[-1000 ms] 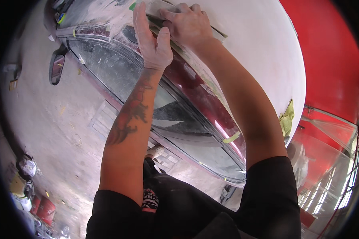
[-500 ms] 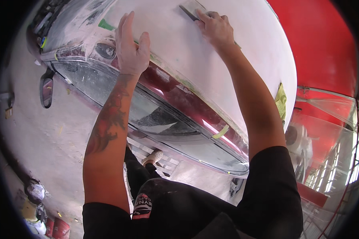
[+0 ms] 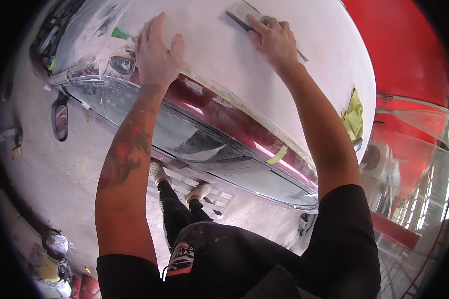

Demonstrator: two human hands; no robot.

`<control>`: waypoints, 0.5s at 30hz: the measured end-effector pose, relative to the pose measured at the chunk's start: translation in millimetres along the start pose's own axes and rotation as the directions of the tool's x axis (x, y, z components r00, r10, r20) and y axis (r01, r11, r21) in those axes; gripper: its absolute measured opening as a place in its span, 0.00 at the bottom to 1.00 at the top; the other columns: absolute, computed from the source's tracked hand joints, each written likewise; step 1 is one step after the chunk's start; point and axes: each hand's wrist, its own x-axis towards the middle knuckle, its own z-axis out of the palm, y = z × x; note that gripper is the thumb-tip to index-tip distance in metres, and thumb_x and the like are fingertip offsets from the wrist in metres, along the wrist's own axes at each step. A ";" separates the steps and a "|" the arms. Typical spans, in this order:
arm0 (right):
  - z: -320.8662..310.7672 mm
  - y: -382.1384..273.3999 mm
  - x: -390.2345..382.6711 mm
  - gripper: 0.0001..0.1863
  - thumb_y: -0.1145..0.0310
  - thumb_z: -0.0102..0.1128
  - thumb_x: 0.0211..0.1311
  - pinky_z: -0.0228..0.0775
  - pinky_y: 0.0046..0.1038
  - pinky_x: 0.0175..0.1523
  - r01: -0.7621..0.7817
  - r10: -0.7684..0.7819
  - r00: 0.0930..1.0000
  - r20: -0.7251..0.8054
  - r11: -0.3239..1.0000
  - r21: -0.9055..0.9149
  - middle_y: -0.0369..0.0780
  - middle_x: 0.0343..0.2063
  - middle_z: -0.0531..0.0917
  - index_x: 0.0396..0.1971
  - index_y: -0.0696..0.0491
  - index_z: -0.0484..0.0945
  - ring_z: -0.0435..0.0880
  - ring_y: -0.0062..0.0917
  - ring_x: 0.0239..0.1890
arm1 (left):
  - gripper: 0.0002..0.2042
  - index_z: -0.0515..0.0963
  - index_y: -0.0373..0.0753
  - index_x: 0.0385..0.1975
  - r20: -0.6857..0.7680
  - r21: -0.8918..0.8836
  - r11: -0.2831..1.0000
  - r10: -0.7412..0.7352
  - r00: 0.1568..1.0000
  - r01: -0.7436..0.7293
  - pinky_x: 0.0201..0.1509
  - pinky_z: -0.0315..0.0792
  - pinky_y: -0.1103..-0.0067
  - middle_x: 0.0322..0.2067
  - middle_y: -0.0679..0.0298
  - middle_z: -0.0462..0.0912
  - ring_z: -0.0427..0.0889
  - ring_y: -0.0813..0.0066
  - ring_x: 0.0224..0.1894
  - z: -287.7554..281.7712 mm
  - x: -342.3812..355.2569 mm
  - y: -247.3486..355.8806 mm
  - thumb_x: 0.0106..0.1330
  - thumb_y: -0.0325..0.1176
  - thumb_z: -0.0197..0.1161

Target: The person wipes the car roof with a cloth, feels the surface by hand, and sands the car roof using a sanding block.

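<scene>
A car roof [image 3: 204, 40], pale and dusty, curves away in front of me, with a dark red painted strip [image 3: 209, 109] running along its near side. My left hand [image 3: 157, 55] rests on the roof near that strip, fingers stretched out and thumb apart, holding nothing. Further right, my right hand [image 3: 277, 40] grips a long, flat sanding block [image 3: 240, 12] from above. The block lies against the pale surface; its dark edge shows at the upper left and its other end sticks out beside my wrist. My palm hides its middle.
Below the strip are the side windows [image 3: 184, 139] and a wing mirror [image 3: 60, 119]. A yellow-green cloth [image 3: 353, 117] lies at the roof's right edge, and a tape piece [image 3: 277, 155] sticks to the strip. I stand on a slatted platform [image 3: 219, 199]. Clear plastic sheeting [image 3: 409, 164] hangs at right.
The view has shifted a little, and both my feet now show on the platform. My left hand sits slightly further left on the roof. My right hand keeps hold of the sanding block.
</scene>
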 end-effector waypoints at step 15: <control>1.7 16.2 -6.7 0.22 0.66 0.63 0.58 0.74 0.40 0.51 0.039 -0.038 0.999 -0.011 0.993 0.108 0.42 0.53 0.79 0.54 0.39 0.80 0.77 0.42 0.49 | 0.28 0.68 0.41 0.63 0.081 0.057 0.993 -0.110 0.991 0.106 0.69 0.60 0.59 0.59 0.52 0.74 0.69 0.48 0.62 4.0 -0.7 0.4 0.64 0.44 0.57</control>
